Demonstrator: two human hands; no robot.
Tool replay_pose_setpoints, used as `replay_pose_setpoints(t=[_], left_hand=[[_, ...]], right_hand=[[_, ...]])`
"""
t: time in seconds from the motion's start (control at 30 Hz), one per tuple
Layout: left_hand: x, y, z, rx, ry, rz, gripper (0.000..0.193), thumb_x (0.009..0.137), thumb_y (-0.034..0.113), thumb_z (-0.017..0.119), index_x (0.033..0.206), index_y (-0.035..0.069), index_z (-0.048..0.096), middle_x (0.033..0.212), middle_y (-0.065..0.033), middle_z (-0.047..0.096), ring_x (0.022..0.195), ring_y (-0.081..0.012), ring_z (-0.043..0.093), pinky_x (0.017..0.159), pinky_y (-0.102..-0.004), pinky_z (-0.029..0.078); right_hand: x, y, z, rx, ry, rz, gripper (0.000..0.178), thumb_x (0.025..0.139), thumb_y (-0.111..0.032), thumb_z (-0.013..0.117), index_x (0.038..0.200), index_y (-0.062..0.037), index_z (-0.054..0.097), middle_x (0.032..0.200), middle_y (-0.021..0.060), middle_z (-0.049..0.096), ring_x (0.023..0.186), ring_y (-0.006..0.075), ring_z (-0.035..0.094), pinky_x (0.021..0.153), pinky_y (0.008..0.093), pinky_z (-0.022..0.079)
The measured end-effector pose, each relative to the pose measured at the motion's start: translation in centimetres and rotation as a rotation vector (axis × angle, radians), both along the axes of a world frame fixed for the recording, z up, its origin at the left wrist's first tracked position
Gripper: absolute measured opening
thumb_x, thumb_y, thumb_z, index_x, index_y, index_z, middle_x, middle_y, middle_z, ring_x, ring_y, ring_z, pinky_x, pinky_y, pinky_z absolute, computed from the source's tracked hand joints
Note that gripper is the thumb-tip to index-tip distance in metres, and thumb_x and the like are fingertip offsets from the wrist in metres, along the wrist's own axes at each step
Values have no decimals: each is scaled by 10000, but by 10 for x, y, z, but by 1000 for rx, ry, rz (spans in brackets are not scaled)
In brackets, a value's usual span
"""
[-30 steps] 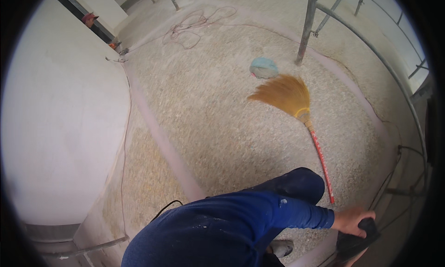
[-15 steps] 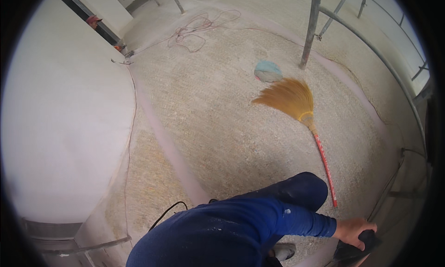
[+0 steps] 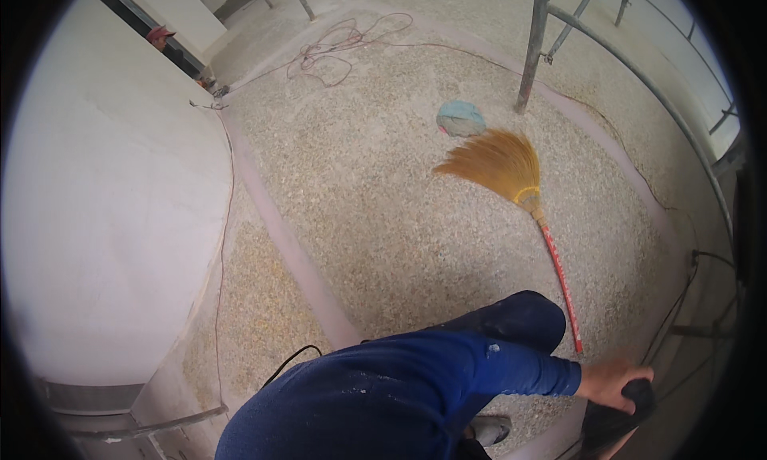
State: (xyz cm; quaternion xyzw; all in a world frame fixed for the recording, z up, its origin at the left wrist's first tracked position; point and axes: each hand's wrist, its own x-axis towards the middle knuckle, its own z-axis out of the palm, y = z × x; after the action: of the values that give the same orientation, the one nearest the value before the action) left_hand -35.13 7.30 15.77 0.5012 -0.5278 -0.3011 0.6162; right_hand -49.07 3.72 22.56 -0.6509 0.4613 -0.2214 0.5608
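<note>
My left arm, in a blue sleeve, stretches across to the lower right. My left hand (image 3: 613,385) is closed around the top of a dark, blackish object (image 3: 605,426), whose kind I cannot make out. Below it, a sliver of skin at the lower edge seems to be part of my right hand (image 3: 621,444); its fingers are hidden. Just beyond my left hand lies a broom (image 3: 502,168) with straw-coloured bristles and a red handle, its handle end pointing toward me. A light-blue and grey rounded bundle (image 3: 461,119) rests by the bristles.
Grey metal scaffolding (image 3: 534,48) stands at the right. A reddish cable (image 3: 331,51) lies tangled at the back, and a thin cord runs along the white wall (image 3: 112,212). A person in a red cap (image 3: 160,35) shows at the far left opening. The floor is pebbly, with pale strips.
My left hand and the dark object have shifted very slightly. The view has moved a little; the broom and bundle lie as before. More of the far person shows.
</note>
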Motion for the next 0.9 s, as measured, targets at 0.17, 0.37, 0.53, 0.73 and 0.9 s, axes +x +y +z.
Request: replay_pose_setpoints(t=[0.17, 0.37, 0.53, 0.73, 0.9], left_hand=[[13, 5, 12, -76, 268, -47, 596, 737, 258, 830, 1237, 91, 551, 1026, -189, 652, 969, -383, 637, 860, -476, 474], [-13, 23, 21, -45, -19, -369, 621, 773, 210, 809, 1310, 95, 520, 1106, -210, 651, 1013, -387, 650, 907, -465, 483], [-9, -1, 4, -81, 562, 23, 901, 749, 210, 842, 1492, 61, 354, 1270, -242, 601, 1212, -379, 578, 1012, -412, 464], [81, -35, -42, 174, 1267, 121, 431, 923, 196, 720, 1306, 51, 585, 1236, -98, 660, 1130, -210, 636, 1009, -397, 504], [75, -28, -36, -48, 1534, -168, 661, 986, 468, 631, 1448, 46, 418, 1375, -108, 564, 1259, -243, 566, 1069, -429, 467]], right_hand=[[-5, -5, 2, 9, 20, -74, 644, 985, -474, 511, 1443, -25, 459, 1340, 127, 559, 1263, 297, 524, 973, 495, 490], [-26, -15, 14, 22, 24, -203, 619, 995, -431, 515, 1424, 14, 473, 1299, 142, 591, 1240, 299, 541, 969, 482, 493], [-66, -50, 27, 55, -11, -413, 599, 1004, -395, 518, 1408, 47, 485, 1264, 155, 617, 1220, 300, 556, 967, 470, 496], [-97, -93, 19, 212, -375, -539, 596, 1064, -433, 457, 1517, -49, 408, 1491, 123, 493, 1390, 265, 449, 1146, 401, 388], [-57, -38, 13, 412, -567, -229, 288, 1011, -268, 631, 1225, -75, 646, 1143, 16, 698, 1034, 179, 672, 957, 378, 534]])
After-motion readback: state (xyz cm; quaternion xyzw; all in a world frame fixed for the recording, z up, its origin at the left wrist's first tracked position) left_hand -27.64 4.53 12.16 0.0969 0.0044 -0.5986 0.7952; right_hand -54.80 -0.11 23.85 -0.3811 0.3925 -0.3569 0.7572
